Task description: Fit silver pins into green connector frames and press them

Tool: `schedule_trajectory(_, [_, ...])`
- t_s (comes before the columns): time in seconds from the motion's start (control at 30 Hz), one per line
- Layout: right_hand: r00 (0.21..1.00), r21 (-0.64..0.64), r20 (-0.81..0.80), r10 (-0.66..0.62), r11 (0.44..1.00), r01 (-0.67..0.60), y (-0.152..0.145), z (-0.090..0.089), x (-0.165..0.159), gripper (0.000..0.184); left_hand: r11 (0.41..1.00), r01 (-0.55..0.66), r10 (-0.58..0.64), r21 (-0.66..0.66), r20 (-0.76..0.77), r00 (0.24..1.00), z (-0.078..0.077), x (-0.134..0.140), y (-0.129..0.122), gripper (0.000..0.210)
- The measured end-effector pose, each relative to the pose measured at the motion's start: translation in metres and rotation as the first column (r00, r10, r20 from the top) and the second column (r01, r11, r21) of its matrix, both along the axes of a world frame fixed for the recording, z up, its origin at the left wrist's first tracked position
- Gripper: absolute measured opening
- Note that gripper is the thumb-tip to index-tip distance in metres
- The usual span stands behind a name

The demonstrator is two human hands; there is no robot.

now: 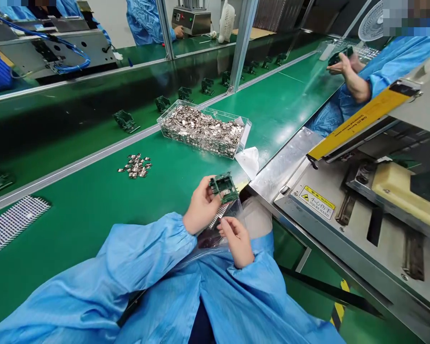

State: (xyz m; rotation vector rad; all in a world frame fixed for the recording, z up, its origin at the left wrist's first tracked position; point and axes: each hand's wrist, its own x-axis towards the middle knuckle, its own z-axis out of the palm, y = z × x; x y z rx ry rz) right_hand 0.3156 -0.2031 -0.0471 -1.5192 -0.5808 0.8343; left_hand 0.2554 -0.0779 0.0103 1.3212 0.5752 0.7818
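Observation:
My left hand (203, 205) is closed round a dark green plastic housing (224, 188), a small open frame held up over the table's front edge. A bit of shiny metal shows inside the frame. Just below it my right hand (237, 240) has its thumb and fingertips pinched together; what they hold, if anything, is too small to tell. Between the hands lies a striped sheet (218, 215), partly hidden by the left hand, over a clear plastic bag near my lap. Loose small metal plates (136, 166) form a pile on the green table.
A clear box (204, 129) full of metal pieces stands ahead, with a white scrap (249, 161) beside it. Another striped sheet (16, 222) lies left. Green housings (126, 121) line the far strip. A press machine (365, 191) stands right; a co-worker's hands (347, 71) hold a dark part.

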Motion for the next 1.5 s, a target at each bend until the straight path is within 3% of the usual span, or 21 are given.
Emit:
schedule_trajectory(0.13, [0.999, 0.036, 0.039, -0.002, 0.999, 0.000, 0.017, -0.002, -0.010, 0.048, 0.988, 0.110, -0.109, -0.110, 0.015, 0.994, -0.011, 0.012, -0.005, 0.048])
schedule_trajectory(0.37, [0.981, 0.030, 0.193, 0.028, 0.999, -0.034, 0.010, -0.019, -0.021, 0.046, 0.997, 0.075, -0.076, -0.006, -0.055, 0.996, -0.021, -0.005, -0.007, 0.043])
schedule_trajectory(0.6, [0.911, -0.116, 0.288, 0.294, 0.955, -0.271, 0.004, -0.035, 0.005, 0.036, 0.998, 0.055, -0.053, 0.013, -0.095, 0.994, -0.026, -0.001, -0.005, 0.039])
schedule_trajectory(0.7, [0.885, -0.193, 0.313, 0.346, 0.935, -0.297, -0.005, -0.022, 0.019, 0.026, 0.999, 0.043, -0.043, -0.019, -0.044, 0.998, -0.021, -0.002, -0.005, 0.041])
schedule_trajectory(0.8, [0.886, -0.202, 0.355, 0.299, 0.950, -0.240, -0.013, 0.008, 0.031, 0.020, 0.999, 0.038, -0.038, -0.010, -0.029, 0.999, -0.016, -0.013, -0.006, 0.042])
schedule_trajectory(0.9, [0.891, -0.099, 0.410, 0.197, 0.980, -0.171, -0.015, 0.040, 0.037, 0.015, 0.999, 0.020, -0.016, 0.046, -0.084, 0.996, -0.016, -0.032, -0.010, 0.041])
schedule_trajectory(1.0, [0.863, 0.080, 0.499, 0.077, 0.988, -0.135, -0.006, 0.058, 0.034, 0.011, 0.994, -0.005, 0.018, 0.111, -0.116, 0.993, -0.019, -0.046, -0.015, 0.040])
schedule_trajectory(1.13, [0.816, 0.210, 0.574, -0.075, 0.976, -0.058, 0.015, 0.059, 0.020, 0.007, 0.978, 0.025, 0.005, 0.206, -0.144, 0.990, -0.018, -0.053, -0.018, 0.034])
schedule_trajectory(1.37, [0.768, 0.144, 0.635, -0.088, 0.990, -0.006, 0.027, 0.061, 0.004, 0.008, 0.961, 0.089, -0.031, 0.263, -0.216, 0.976, -0.012, -0.057, -0.019, 0.032])
schedule_trajectory(1.5, [0.831, 0.108, 0.554, -0.054, 0.994, -0.007, 0.028, 0.064, 0.004, 0.017, 0.956, 0.096, -0.041, 0.279, -0.197, 0.979, -0.011, -0.057, -0.020, 0.030])
